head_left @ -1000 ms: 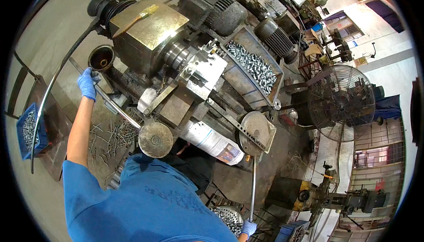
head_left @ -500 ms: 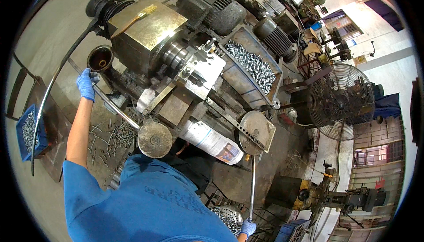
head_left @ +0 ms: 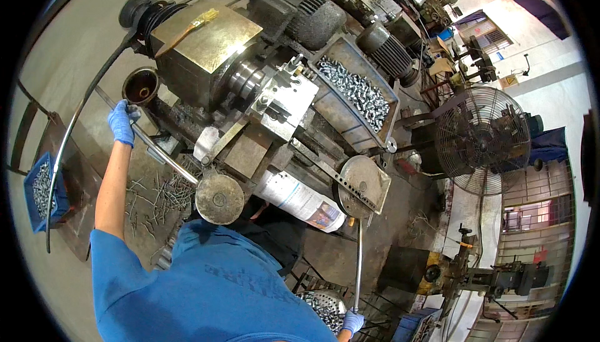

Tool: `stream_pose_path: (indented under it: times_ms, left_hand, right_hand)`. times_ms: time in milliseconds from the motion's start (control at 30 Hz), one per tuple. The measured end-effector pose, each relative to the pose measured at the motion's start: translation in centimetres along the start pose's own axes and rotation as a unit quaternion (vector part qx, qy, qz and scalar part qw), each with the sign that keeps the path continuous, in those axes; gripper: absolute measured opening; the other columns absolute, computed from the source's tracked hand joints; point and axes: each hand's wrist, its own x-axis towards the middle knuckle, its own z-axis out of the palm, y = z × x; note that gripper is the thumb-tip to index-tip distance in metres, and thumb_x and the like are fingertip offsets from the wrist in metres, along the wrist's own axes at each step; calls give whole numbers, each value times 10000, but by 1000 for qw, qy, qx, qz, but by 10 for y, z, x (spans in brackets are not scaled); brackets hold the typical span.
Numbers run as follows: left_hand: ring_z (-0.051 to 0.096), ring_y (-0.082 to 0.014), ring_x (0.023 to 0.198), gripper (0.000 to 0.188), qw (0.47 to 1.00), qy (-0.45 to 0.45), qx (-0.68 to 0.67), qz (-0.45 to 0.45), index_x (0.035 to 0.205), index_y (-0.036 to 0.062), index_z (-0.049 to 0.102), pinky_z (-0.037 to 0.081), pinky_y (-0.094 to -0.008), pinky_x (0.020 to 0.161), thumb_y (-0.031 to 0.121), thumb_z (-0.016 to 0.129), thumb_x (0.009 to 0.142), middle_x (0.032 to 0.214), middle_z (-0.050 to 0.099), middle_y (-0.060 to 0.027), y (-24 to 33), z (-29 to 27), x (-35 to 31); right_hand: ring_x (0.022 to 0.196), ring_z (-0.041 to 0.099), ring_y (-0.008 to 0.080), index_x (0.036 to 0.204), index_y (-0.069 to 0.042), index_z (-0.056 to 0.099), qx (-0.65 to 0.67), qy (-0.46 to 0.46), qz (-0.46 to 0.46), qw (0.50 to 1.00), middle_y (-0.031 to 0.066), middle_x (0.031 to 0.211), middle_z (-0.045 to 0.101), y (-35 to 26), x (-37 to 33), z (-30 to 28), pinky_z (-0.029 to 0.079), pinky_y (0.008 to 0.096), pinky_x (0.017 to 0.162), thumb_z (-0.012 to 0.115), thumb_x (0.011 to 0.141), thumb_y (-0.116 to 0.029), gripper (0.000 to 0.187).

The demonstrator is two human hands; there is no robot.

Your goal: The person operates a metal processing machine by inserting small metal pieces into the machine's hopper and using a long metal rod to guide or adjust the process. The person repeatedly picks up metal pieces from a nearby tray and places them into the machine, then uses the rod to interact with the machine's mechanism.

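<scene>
My gloved left hand (head_left: 120, 123) is closed round the outer part of a long metal lever (head_left: 164, 154), which runs to a round hub (head_left: 219, 199) at the machine's front. At the lower right my gloved right hand (head_left: 353, 322) grips the end of a second metal lever (head_left: 359, 267), joined to another round hub (head_left: 360, 187). Between the hubs the lathe-like machine carries a shiny chuck (head_left: 245, 79) and a metal tool block (head_left: 286, 104). A brush (head_left: 187, 29) lies on its brass-coloured top cover (head_left: 209, 42).
Behind the tool block a grey tray (head_left: 340, 119) holds many small metal parts. A blue crate (head_left: 59, 201) of parts sits at far left, and a perforated basket (head_left: 338, 306) of parts near my right hand. A caged fan (head_left: 482, 141) stands right. Metal scraps (head_left: 165, 192) litter the floor.
The view has shifted very slightly. Both hands keep their hold on the levers, and neither lever has clearly moved.
</scene>
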Motion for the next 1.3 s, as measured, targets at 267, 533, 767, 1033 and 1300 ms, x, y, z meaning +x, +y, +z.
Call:
stream_pose_path:
  times_ms: [267, 533, 767, 1033, 1300]
  left_hand:
    - [576, -215, 454, 217, 1000, 5, 25, 8, 873, -15, 581, 488, -309, 430, 196, 536, 854, 655, 615, -142, 5, -3, -5]
    - [574, -220, 448, 204, 999, 8, 38, 9, 862, -10, 575, 474, -315, 413, 191, 552, 837, 634, 598, -137, 9, 6, -17]
    - [576, -219, 450, 230, 999, -21, 37, -24, 884, -2, 561, 478, -309, 420, 223, 564, 840, 643, 605, -143, 7, 4, -35]
    - [622, -195, 622, 332, 994, -72, 86, -11, 943, 50, 601, 502, -293, 524, 371, 568, 864, 723, 620, -47, -20, -65, -4]
    - [610, -360, 799, 437, 536, -327, 716, 305, 982, 89, 623, 481, -414, 694, 477, 570, 788, 835, 644, -166, -68, -39, -23]
  right_hand:
    - [731, 613, 328, 918, -96, 685, 114, 162, -176, 964, 140, 764, 658, -105, -22, -46, 473, 429, 687, 663, 673, -489, 463]
    - [796, 573, 273, 855, -166, 713, 46, 203, -321, 924, 89, 802, 648, -204, 59, -83, 386, 382, 803, 621, 714, -442, 323]
    - [1082, 487, 282, 1097, -186, 624, 19, 139, -214, 967, 92, 1086, 607, -296, 152, -116, 316, 472, 928, 565, 792, -471, 422]
    - [1322, 282, 293, 1344, -103, 390, 115, 222, -291, 923, 104, 1404, 362, -303, 90, -94, 222, 478, 1059, 597, 742, -510, 755]
    - [726, 637, 309, 784, -20, 685, 297, 168, -395, 853, 147, 798, 667, -244, 50, -36, 506, 353, 742, 736, 682, -278, 282]
